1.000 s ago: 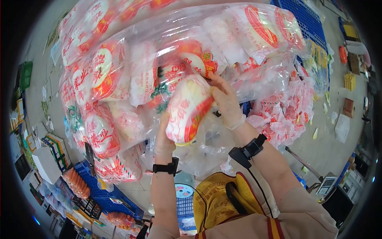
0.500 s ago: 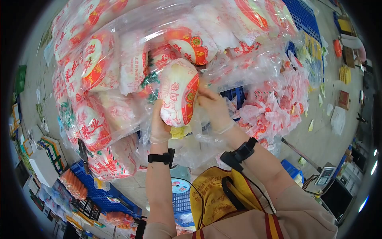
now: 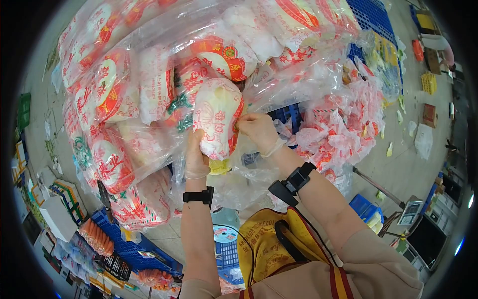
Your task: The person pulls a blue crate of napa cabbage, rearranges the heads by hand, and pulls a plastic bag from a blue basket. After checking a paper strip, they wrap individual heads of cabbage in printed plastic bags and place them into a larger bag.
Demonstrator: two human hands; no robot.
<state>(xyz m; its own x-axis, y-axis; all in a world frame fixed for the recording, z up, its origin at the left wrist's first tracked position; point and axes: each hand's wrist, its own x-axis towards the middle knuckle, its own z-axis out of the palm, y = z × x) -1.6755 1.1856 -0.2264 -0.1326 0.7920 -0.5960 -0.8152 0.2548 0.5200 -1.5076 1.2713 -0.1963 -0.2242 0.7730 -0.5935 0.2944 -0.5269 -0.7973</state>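
Observation:
A plump pack of what looks like napa cabbage (image 3: 217, 117), in clear plastic printed red, is held in front of me. My left hand (image 3: 197, 159) is wrapped round its lower left side. On its right edge, my right hand (image 3: 259, 132) pinches the printed wrapper with fingertips. Behind and left of it are piled similar packs, among them one pack (image 3: 113, 84) under a large clear plastic sheet (image 3: 294, 82). Something yellow (image 3: 219, 166) shows just below the held pack.
Crumpled red-and-white wrappers (image 3: 343, 119) heap up on the right. A blue crate (image 3: 376, 25) stands behind them. A knife (image 3: 103, 193) hangs at the pile's lower left. Bundled carrots (image 3: 93, 236), a scale display (image 3: 410, 215) and leaf scraps on the floor surround me.
My right fingers have closed on the wrapper's right edge. The held pack has turned a little, showing less of its red band. The view has shifted slightly.

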